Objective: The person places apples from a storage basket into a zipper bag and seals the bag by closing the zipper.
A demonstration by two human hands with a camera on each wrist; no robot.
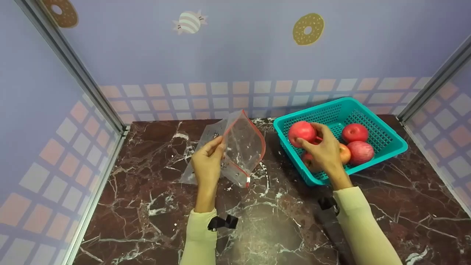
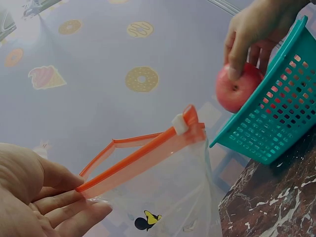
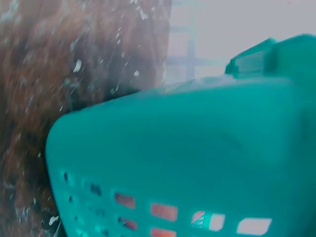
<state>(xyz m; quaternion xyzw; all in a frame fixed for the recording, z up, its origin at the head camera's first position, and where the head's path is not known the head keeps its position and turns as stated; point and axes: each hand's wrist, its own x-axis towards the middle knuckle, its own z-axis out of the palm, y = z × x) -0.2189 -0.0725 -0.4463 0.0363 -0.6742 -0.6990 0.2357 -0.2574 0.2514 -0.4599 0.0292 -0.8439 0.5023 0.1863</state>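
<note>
My left hand [image 1: 207, 162] pinches the edge of a clear zip bag [image 1: 241, 147], whose orange-red rim stands apart in a wide mouth facing right. A white slider [image 2: 180, 124] sits near one end of that rim. With thumb and fingers my right hand [image 1: 323, 149] grips a red apple [image 1: 301, 134] above the left side of a teal basket [image 1: 382, 127]. Inside the basket, other apples [image 1: 361, 152] lie below and to the right of this hand. The right wrist view is blurred and filled mostly by the basket wall [image 3: 173, 143]; neither hand nor held apple shows there.
Dark marbled tabletop [image 1: 147, 213] runs under everything. A lilac wall [image 1: 235, 55] with printed sweets and tiles rises behind, and side panels [image 1: 44, 147] close in left and right. The basket stands near the back wall, right of the bag.
</note>
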